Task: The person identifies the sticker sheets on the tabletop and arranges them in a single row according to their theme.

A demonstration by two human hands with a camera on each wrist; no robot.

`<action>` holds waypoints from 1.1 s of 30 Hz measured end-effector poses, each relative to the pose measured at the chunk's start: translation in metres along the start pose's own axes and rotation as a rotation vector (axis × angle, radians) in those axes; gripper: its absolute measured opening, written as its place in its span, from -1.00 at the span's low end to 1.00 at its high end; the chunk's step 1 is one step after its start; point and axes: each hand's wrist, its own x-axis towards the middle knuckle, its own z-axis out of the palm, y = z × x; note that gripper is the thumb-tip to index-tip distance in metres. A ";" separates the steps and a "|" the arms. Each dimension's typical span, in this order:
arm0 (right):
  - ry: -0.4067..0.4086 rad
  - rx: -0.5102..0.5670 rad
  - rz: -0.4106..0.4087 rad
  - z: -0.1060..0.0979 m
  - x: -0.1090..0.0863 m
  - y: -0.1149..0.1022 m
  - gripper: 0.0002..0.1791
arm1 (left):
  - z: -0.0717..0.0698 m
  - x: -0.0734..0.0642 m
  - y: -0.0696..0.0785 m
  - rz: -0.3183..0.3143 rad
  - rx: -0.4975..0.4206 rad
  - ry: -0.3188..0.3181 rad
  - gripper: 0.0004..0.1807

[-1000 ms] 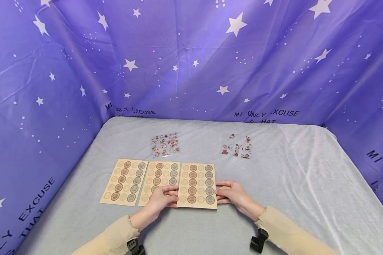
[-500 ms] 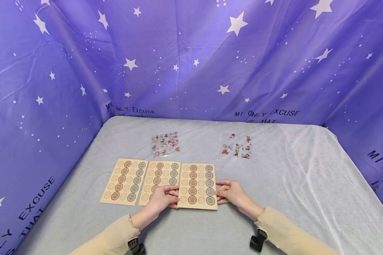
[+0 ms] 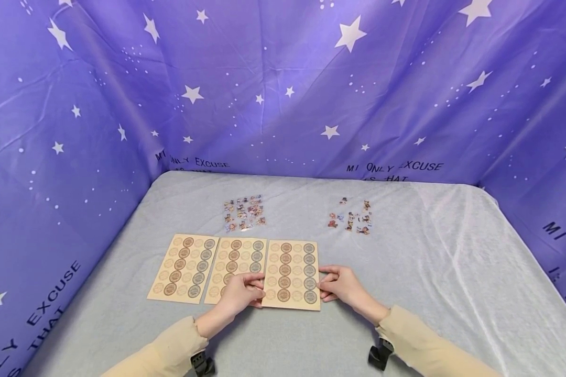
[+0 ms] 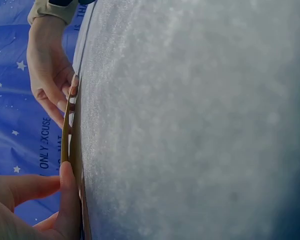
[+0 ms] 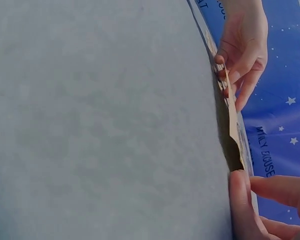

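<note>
Fingers [image 3: 327, 286] on one of three sheets [image 3: 291, 269]

tan paper sheet [image 3: 291, 275] | 20 round prints, 4 columns | rightmost of 3 | near edge above grey cloth [image 3: 429, 251]

Saw left sheet [image 3: 183, 269], middle sheet [image 3: 234, 255] and right sheet [image 3: 291, 275] abreast on the table [image 3: 434, 251], lower left to lower centre. Found left hand [image 3: 239, 294] over the middle one, right hand [image 3: 343, 287] at the row's right end. Spotted stickers [image 3: 242, 213] behind, mid-frame, before a curtain [image 3: 273, 73].
</note>
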 end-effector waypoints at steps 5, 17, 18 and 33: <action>0.015 -0.031 -0.001 -0.005 -0.001 -0.003 -0.50 | -0.005 0.001 0.005 0.015 0.035 0.012 -0.56; -0.063 -0.028 -0.069 -0.016 0.003 -0.012 -0.59 | -0.030 0.006 0.018 0.069 0.093 0.032 -0.61; -0.070 -0.035 -0.072 -0.015 0.004 -0.013 -0.59 | -0.033 0.007 0.019 0.075 0.085 0.026 -0.61; -0.119 -0.069 -0.085 0.000 0.029 -0.026 -0.60 | -0.054 0.019 0.014 0.105 0.117 0.098 -0.61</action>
